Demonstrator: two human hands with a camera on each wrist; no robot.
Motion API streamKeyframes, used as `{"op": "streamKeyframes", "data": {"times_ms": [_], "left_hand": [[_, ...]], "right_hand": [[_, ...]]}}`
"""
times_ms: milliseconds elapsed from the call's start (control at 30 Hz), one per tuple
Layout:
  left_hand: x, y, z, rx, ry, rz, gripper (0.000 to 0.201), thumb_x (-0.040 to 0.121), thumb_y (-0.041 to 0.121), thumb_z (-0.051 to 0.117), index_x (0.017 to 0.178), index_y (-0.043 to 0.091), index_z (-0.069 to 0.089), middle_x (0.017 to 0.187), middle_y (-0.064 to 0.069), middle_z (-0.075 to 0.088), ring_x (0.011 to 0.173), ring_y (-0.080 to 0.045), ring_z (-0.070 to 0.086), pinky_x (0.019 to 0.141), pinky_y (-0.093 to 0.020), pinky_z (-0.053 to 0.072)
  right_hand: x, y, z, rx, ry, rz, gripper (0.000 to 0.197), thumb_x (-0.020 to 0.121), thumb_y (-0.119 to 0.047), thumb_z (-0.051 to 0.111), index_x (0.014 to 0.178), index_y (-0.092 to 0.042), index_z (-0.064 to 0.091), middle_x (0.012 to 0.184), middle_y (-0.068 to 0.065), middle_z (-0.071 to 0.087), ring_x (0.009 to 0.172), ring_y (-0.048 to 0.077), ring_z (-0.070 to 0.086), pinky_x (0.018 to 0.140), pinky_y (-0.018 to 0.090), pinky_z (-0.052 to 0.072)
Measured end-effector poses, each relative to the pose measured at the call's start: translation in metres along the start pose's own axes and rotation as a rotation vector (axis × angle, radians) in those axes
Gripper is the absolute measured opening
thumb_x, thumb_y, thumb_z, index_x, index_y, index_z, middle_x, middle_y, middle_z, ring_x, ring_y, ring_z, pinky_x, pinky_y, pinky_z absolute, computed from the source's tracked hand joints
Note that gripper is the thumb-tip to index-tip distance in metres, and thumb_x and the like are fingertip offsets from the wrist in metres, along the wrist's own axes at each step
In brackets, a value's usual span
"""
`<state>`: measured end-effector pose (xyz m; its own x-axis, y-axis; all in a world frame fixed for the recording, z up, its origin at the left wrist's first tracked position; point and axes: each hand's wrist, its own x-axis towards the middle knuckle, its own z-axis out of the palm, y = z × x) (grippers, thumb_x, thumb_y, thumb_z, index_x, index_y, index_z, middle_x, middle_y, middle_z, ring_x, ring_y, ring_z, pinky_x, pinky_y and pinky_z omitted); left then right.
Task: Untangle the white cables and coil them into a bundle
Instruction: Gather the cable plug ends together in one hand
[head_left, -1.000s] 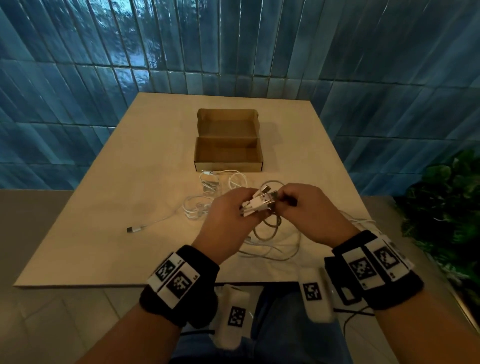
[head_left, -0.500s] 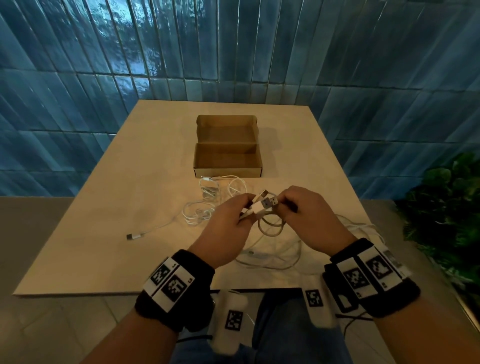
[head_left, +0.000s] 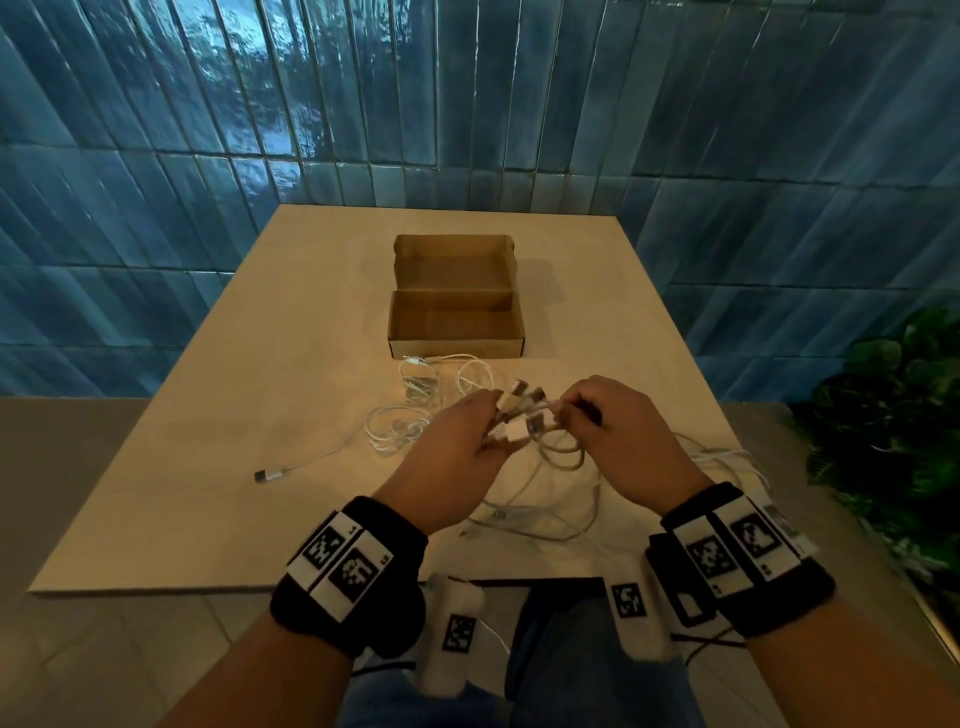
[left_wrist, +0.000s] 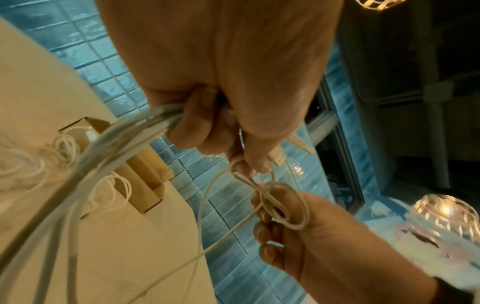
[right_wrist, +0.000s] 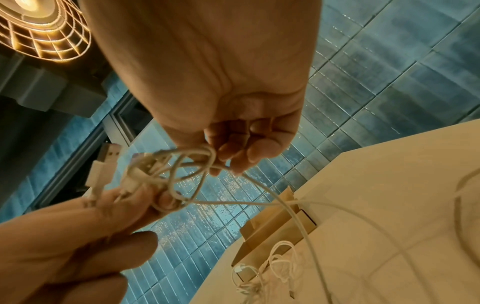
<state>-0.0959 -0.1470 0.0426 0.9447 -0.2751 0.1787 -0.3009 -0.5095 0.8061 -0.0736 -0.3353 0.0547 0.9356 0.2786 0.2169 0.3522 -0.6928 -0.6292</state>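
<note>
Several white cables (head_left: 522, 418) with USB plugs are bunched between my two hands above the table's near middle. My left hand (head_left: 491, 418) grips the bundle of cables (left_wrist: 109, 144) in its curled fingers, and the plugs stick out past its thumb. The fingertips of my right hand (head_left: 571, 413) pinch a thin strand at a small knot (right_wrist: 182, 170) next to a USB plug (right_wrist: 103, 162). Loops (head_left: 563, 457) hang from the hands down to the table. More loose tangled white cable (head_left: 397, 431) lies left of the hands, with a plug end (head_left: 270, 474) further left.
An open, empty cardboard box (head_left: 454, 345) stands beyond the hands, with a small cable tangle (head_left: 421, 374) at its front wall. More cable (head_left: 727, 457) trails to the right edge of the beige table (head_left: 208, 493). A green plant (head_left: 893, 405) stands to the right and a blue tiled wall behind.
My hands have drawn slightly apart, and the plugs now fan out between them. The loops below hang a little looser. The cables on the table have not moved.
</note>
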Motion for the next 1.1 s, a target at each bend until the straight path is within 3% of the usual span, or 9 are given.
{"op": "streamKeyframes", "data": {"times_ms": [133, 233, 333, 533, 667, 833, 900, 1000, 1100], "left_hand": [[-0.005, 0.007, -0.004, -0.303, 0.051, -0.113, 0.015, 0.097, 0.016, 0.055, 0.101, 0.029, 0.059, 0.097, 0.006, 0.065, 0.088, -0.004, 0.057, 0.076, -0.014, 0.042], [-0.006, 0.007, -0.004, -0.241, 0.082, -0.12, 0.013, 0.091, 0.023, 0.065, 0.103, 0.022, 0.059, 0.094, 0.009, 0.066, 0.083, 0.0, 0.06, 0.075, -0.019, 0.045], [-0.003, 0.005, -0.001, -0.246, 0.199, -0.139, 0.009, 0.091, 0.026, 0.065, 0.095, 0.03, 0.058, 0.087, 0.014, 0.065, 0.078, 0.011, 0.058, 0.066, -0.009, 0.041], [-0.001, 0.0, -0.002, -0.424, 0.492, -0.228, 0.013, 0.096, 0.011, 0.054, 0.093, 0.024, 0.052, 0.074, 0.007, 0.058, 0.06, 0.004, 0.054, 0.065, -0.022, 0.044], [-0.002, -0.007, -0.019, -0.412, 0.613, -0.236, 0.003, 0.098, 0.018, 0.051, 0.096, 0.019, 0.052, 0.072, 0.006, 0.053, 0.059, -0.002, 0.048, 0.06, -0.023, 0.04], [-0.005, -0.008, -0.03, -0.395, 0.486, -0.251, 0.009, 0.097, 0.02, 0.056, 0.101, 0.012, 0.059, 0.076, 0.001, 0.058, 0.056, -0.002, 0.05, 0.048, -0.011, 0.039], [-0.006, -0.012, -0.029, -0.377, 0.438, -0.282, 0.016, 0.094, 0.027, 0.061, 0.105, 0.015, 0.061, 0.08, 0.001, 0.06, 0.063, -0.008, 0.051, 0.051, -0.015, 0.042], [-0.008, -0.02, -0.028, -0.391, 0.449, -0.369, 0.027, 0.086, 0.034, 0.071, 0.105, 0.017, 0.061, 0.087, 0.004, 0.066, 0.069, -0.014, 0.057, 0.059, -0.027, 0.042], [-0.01, -0.025, -0.031, -0.336, 0.432, -0.392, 0.023, 0.083, 0.025, 0.075, 0.085, 0.021, 0.052, 0.077, 0.004, 0.059, 0.056, -0.01, 0.046, 0.058, -0.029, 0.037]], "right_hand": [[-0.002, 0.006, 0.0, -0.006, -0.001, 0.022, 0.017, 0.093, -0.025, 0.056, 0.079, -0.016, 0.061, 0.081, 0.002, 0.057, 0.074, 0.017, 0.055, 0.071, 0.035, 0.047], [-0.004, 0.006, 0.001, -0.004, -0.002, 0.021, 0.019, 0.093, -0.024, 0.056, 0.081, -0.011, 0.061, 0.082, 0.004, 0.058, 0.071, 0.02, 0.057, 0.069, 0.042, 0.05], [-0.005, 0.007, 0.001, -0.04, -0.006, -0.004, 0.018, 0.093, -0.023, 0.056, 0.083, -0.009, 0.062, 0.083, 0.004, 0.057, 0.073, 0.019, 0.055, 0.07, 0.042, 0.049], [-0.006, 0.016, 0.007, -0.199, -0.039, 0.008, 0.02, 0.096, -0.024, 0.05, 0.088, -0.009, 0.06, 0.088, 0.001, 0.053, 0.08, 0.018, 0.052, 0.072, 0.034, 0.044], [-0.012, 0.042, 0.002, -0.221, -0.025, 0.089, 0.019, 0.096, -0.022, 0.049, 0.081, -0.011, 0.054, 0.084, 0.003, 0.051, 0.078, 0.022, 0.051, 0.07, 0.036, 0.042], [-0.017, 0.06, 0.001, -0.175, 0.037, 0.238, 0.02, 0.097, -0.02, 0.048, 0.08, -0.009, 0.053, 0.082, 0.005, 0.052, 0.078, 0.025, 0.052, 0.066, 0.032, 0.035], [-0.017, 0.062, -0.001, -0.087, 0.066, 0.319, 0.021, 0.098, -0.019, 0.047, 0.083, -0.005, 0.053, 0.079, 0.007, 0.058, 0.073, 0.026, 0.057, 0.063, 0.032, 0.044], [-0.018, 0.064, -0.003, 0.065, 0.123, 0.439, 0.018, 0.099, -0.018, 0.044, 0.084, -0.009, 0.051, 0.069, 0.001, 0.056, 0.061, 0.018, 0.056, 0.046, 0.012, 0.04], [-0.017, 0.07, -0.006, 0.14, 0.226, 0.483, 0.017, 0.099, -0.018, 0.042, 0.093, -0.007, 0.053, 0.068, 0.0, 0.053, 0.058, 0.014, 0.05, 0.048, 0.018, 0.039]]}}
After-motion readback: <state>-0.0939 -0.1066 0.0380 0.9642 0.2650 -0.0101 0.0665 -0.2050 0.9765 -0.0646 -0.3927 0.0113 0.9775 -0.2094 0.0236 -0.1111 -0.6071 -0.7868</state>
